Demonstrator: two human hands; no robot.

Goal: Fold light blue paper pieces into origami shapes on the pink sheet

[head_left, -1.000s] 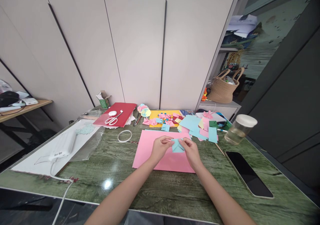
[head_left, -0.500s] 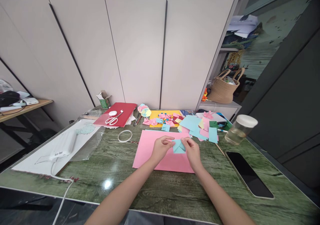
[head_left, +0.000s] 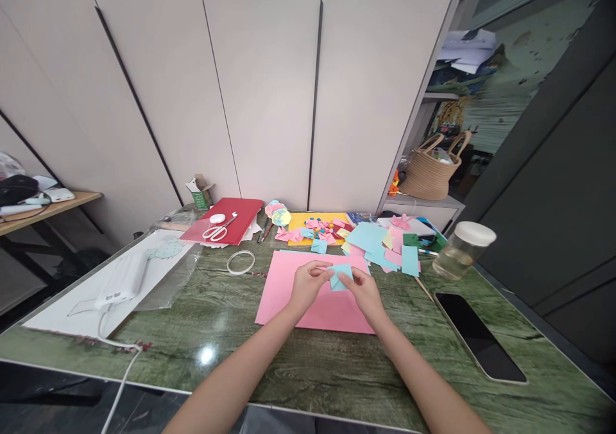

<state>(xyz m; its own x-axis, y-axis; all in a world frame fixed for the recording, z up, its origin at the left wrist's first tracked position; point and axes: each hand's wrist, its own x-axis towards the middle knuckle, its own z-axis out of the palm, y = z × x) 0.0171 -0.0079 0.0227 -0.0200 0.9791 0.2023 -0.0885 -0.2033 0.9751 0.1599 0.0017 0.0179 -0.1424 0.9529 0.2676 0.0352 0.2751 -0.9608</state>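
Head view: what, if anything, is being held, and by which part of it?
A light-blue paper: the left hand pinches it near its left edge, the right hand near its right edge.

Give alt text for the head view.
The left hand and right hand hold a folded light-blue paper over a pink sheet on a green table. Colored paper pieces lie beyond; a smartphone lies at right.

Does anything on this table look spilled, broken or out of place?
Nothing looks spilled or damaged; the jar is capped and the held blue paper shows no visible tear. Only the loose papers look untidy, overlapping at odd angles beyond the pink sheet, toward the right.
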